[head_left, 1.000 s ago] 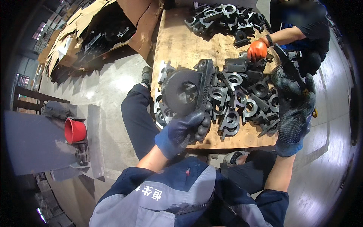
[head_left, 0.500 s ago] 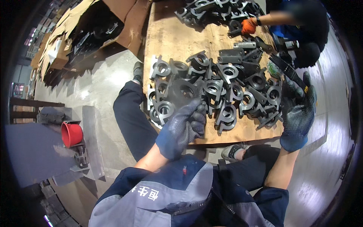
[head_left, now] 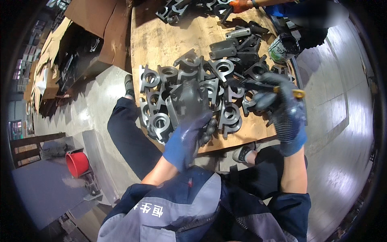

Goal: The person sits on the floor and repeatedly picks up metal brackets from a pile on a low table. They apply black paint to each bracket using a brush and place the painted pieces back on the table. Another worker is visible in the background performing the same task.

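Note:
My left hand (head_left: 191, 135), in a dark-coated blue glove, is closed around a dark metal bracket (head_left: 188, 97), blurred and held above the pile. My right hand (head_left: 287, 117), gloved alike, grips a long dark tool (head_left: 252, 84) with a yellow end (head_left: 298, 93). The tool reaches left over the parts, toward the held bracket; motion blur hides its exact kind. Beneath and around both hands lie several grey metal brackets with round holes (head_left: 160, 123), piled on the wooden tabletop (head_left: 151, 40).
An open can (head_left: 282, 49) with a dark-smeared rim stands at the table's right edge. Flat metal bars (head_left: 223, 53) lie beyond the brackets. Far off, a co-worker's orange-gloved hand (head_left: 240, 5) touches another pile. A torn cardboard box (head_left: 98, 30) and red bucket (head_left: 77, 164) are on the left.
My right hand has swung left from beside the can to over the brackets, carrying the tool. My left hand still holds the bracket, now tilted more upright. The whole view has shifted.

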The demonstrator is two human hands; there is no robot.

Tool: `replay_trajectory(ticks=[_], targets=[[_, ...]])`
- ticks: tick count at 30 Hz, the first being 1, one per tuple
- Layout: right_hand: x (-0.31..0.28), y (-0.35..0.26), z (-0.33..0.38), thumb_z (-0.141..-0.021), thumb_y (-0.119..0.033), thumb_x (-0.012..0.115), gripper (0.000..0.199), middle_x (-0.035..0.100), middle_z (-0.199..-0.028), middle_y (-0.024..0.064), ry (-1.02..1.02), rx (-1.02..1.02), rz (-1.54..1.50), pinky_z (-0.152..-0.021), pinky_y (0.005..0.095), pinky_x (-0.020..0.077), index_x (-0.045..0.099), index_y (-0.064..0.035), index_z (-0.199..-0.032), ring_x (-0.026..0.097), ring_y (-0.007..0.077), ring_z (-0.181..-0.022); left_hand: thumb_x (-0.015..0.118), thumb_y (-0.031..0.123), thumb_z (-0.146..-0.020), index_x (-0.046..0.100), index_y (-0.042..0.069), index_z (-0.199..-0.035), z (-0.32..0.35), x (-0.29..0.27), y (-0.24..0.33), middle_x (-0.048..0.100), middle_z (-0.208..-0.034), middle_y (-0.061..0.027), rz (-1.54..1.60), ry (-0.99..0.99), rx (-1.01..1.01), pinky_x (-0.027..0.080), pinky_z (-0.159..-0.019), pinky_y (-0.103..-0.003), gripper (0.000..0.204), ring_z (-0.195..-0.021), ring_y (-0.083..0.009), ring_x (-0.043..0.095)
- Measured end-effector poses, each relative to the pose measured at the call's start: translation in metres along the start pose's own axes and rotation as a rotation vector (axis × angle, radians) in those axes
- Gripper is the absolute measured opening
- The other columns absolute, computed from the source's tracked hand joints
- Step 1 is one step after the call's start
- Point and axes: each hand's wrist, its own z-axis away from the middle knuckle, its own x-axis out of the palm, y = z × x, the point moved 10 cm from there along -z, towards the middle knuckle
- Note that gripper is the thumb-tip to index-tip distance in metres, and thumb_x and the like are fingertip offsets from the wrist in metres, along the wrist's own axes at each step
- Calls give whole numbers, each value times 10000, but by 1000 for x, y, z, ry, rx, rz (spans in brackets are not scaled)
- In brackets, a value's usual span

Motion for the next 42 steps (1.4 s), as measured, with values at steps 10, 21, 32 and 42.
replay_trajectory(ticks=[10, 21, 32, 42], targets=[[40, 49, 16, -957, -243, 612, 326, 689, -1098, 82, -206, 73, -43, -805, 256, 526, 634, -36, -1207, 680, 144, -882, 591, 275, -950, 641, 57, -996, 0, 1, 2, 593, -802, 30, 92, 46, -112, 406, -517, -180, 229, -623, -37, 513], [55, 59, 16, -945, -230, 619, 311, 681, -1110, 85, -362, 25, 33, -855, 296, 528, 653, -50, -1196, 670, 167, -976, 607, 245, -945, 651, 25, -1076, 5, -4, 5, 621, -835, -5, 67, 84, -97, 394, -497, -173, 260, -618, -50, 527], [62, 45, 12, -924, -170, 621, 291, 685, -1132, 109, -398, -46, 67, -917, 324, 512, 662, -63, -1191, 655, 183, -1021, 622, 255, -937, 650, 29, -999, 5, -3, 6, 595, -773, 0, 116, 75, -110, 393, -488, -184, 235, -582, -60, 507], [44, 20, 13, -916, -161, 638, 310, 682, -1136, 111, -290, -119, -147, -856, 309, 544, 641, -46, -1204, 681, 188, -987, 576, 244, -945, 622, 37, -992, 4, -7, 14, 559, -737, -4, -330, -45, 210, 392, -538, -202, 217, -619, -65, 505]])
